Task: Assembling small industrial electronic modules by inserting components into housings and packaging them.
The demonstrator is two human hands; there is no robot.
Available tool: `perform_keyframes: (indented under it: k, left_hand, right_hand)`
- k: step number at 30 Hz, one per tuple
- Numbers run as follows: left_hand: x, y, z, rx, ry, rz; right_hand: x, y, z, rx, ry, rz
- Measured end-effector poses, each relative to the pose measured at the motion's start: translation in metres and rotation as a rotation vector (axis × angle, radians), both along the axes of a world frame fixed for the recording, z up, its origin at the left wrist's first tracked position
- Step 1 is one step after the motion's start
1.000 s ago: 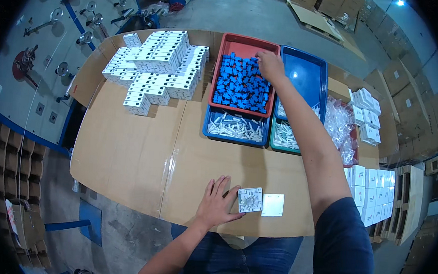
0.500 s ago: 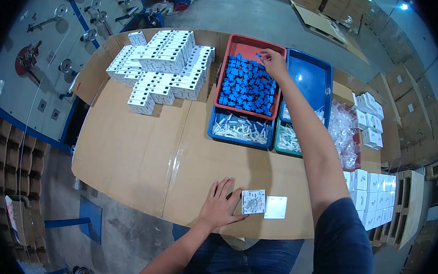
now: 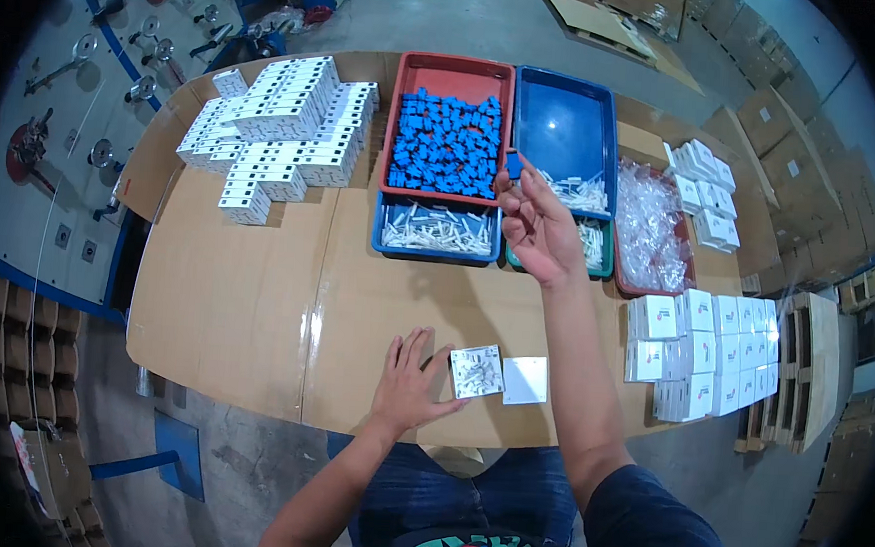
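My right hand (image 3: 545, 228) is raised above the trays' near edges, palm turned up. Between its thumb and fingertips it pinches a small blue plastic piece (image 3: 513, 164). My left hand (image 3: 410, 390) rests on the cardboard with fingers spread, thumb and forefinger beside the left side of a small square white box (image 3: 477, 372). That box is uncovered, and small white parts show inside. A flat white square lid (image 3: 525, 381) lies just right of it. Many like blue pieces (image 3: 445, 144) fill a red tray (image 3: 453, 78) at the back.
Blue trays (image 3: 566, 101) stand beside and in front of the red one, with white plugs (image 3: 438, 229) in the front one. Clear plastic bags (image 3: 652, 232) fill a bin at right. Stacked white boxes stand far left (image 3: 286, 129) and right (image 3: 718, 356).
My right hand has come back from the red tray toward me, carrying the blue piece. My left hand stays by the white box. The whole view has shifted slightly.
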State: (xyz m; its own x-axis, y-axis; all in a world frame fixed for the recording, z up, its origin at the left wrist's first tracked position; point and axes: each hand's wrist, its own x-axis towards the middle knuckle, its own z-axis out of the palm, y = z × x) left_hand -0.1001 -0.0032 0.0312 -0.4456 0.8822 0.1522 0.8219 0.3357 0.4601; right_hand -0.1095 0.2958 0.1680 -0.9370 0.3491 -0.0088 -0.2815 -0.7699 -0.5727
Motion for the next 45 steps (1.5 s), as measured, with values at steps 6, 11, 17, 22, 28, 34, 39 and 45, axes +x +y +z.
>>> perform_keyframes:
  k: [6,11,17,22,28,34,39,45]
  left_hand:
    - [0.006,-0.002,0.0,-0.002,0.017,0.006]
    - [0.015,-0.007,0.0,-0.04,0.022,0.004]
    - [0.007,-0.004,-0.005,-0.043,0.029,0.009]
    - [-0.001,0.0,-0.006,-0.003,0.013,-0.002]
    - [0.004,-0.003,-0.009,-0.009,-0.003,0.015]
    - [0.005,-0.005,-0.011,-0.009,0.003,0.03]
    - [0.003,-0.004,-0.01,-0.006,-0.003,0.015]
    - [0.003,-0.005,-0.009,0.007,-0.004,0.015]
  right_hand:
    - [0.045,-0.035,-0.002,-0.068,0.137,0.024]
    - [0.072,-0.049,-0.022,-0.165,0.116,0.022]
    - [0.102,-0.059,-0.042,0.075,-0.103,-0.039]
    - [0.135,-0.074,-0.06,0.149,-0.309,-0.106]
    - [0.157,-0.094,-0.095,0.421,-0.584,-0.181]
    - [0.149,-0.122,-0.095,0.757,-0.744,-0.136]
    - [0.142,-0.124,-0.119,0.939,-0.668,-0.123]
    - [0.133,-0.126,-0.115,1.39,-0.692,-0.066]
